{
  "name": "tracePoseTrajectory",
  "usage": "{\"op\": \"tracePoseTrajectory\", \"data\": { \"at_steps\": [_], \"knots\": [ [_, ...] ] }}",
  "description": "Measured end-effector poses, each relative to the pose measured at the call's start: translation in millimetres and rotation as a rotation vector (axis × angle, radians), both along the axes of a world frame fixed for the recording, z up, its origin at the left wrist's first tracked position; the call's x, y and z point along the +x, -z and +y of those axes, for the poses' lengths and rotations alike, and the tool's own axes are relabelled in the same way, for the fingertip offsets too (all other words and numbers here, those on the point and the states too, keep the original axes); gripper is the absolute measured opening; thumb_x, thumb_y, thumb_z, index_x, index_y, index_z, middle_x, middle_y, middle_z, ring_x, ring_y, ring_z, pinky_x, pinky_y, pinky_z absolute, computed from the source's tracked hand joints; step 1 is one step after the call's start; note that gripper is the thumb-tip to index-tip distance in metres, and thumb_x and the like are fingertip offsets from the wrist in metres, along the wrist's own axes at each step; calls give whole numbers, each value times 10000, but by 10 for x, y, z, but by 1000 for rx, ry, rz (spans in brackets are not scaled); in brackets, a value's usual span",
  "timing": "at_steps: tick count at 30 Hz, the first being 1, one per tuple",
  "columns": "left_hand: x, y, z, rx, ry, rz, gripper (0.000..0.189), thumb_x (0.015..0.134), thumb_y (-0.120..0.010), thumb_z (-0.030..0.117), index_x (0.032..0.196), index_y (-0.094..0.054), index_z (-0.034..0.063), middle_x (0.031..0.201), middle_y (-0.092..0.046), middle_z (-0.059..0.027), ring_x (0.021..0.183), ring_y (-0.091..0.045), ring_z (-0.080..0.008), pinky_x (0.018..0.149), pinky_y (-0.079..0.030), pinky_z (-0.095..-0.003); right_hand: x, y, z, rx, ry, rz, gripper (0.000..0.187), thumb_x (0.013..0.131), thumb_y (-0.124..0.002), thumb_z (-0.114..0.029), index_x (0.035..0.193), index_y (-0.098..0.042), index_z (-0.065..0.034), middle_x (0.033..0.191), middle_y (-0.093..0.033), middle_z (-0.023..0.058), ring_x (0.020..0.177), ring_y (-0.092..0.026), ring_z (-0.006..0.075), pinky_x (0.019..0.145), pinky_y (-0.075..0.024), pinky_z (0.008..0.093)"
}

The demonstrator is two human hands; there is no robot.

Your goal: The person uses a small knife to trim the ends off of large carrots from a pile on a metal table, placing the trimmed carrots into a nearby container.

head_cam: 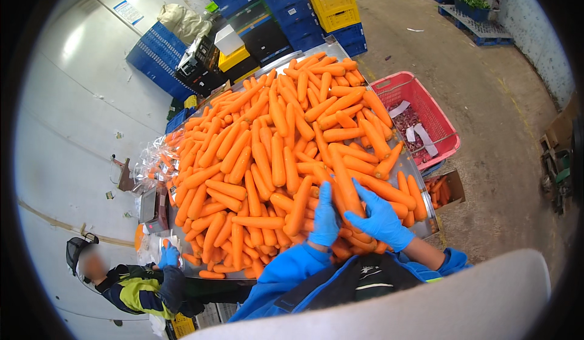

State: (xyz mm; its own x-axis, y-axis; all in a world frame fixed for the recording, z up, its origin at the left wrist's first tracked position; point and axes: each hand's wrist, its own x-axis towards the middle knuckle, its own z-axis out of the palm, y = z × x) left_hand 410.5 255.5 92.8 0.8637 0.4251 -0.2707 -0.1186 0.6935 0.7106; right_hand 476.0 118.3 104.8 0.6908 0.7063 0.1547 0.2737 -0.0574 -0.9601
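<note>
A large heap of orange carrots (273, 157) covers the metal table (429, 221) in front of me. My right hand (383, 217), in a blue glove, has its thumb and fingers around the lower end of a long carrot (345, 182). Just to the left, my left hand (325, 219), also gloved in blue, is upright with its fingers against the carrots beside that one. Whether it grips one is hidden, since its palm side is turned away.
A red plastic basket (449, 132) with reddish scraps stands right of the table, above a cardboard box (456, 185) holding carrots. At left are a weighing scale (155, 205), clear plastic bags (153, 157) and a co-worker (141, 285) in blue gloves. Blue crates (292, 11) are stacked behind.
</note>
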Motion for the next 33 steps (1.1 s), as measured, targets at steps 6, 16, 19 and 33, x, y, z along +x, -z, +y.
{"op": "tracePoseTrajectory", "data": {
  "at_steps": [6, 16, 19, 33],
  "knots": [
    [-143, -73, 60, 155, -18, 110, 466, 892, -641, 218, 1297, -493, 42, 1087, -609, -72, 999, -595, -170, 885, -497, -309, 28, 12, -112, -185, -171, -377, 701, 830, -685, -337, 1441, -405, -140, 958, -626, 127, 787, -658, 305, 628, -519, 391],
    [-297, -406, 99, 666, 152, 23, 472, 842, -644, 62, 1284, -504, -24, 1097, -598, -86, 964, -590, -155, 873, -496, -315, 498, -538, -305, -431, -7, -766, 673, 823, -612, -145, 1459, -394, -178, 861, -602, 96, 635, -609, 277, 489, -456, 375],
    [-316, -391, 88, 708, 174, 67, 477, 833, -648, 43, 1282, -505, -27, 1120, -595, -91, 997, -585, -164, 898, -487, -317, 520, -598, -293, -423, -20, -821, 686, 827, -598, -151, 1473, -369, -185, 841, -595, 86, 589, -590, 263, 462, -437, 375],
    [-331, -478, 167, 1145, 311, 14, 441, 791, -663, 36, 1220, -569, -7, 1098, -621, -116, 1038, -603, -218, 907, -476, -325, 757, -712, -347, -462, -172, -756, 515, 863, -580, -215, 1365, -482, -155, 970, -654, 87, 713, -661, 283, 537, -522, 352]
  ]
}}
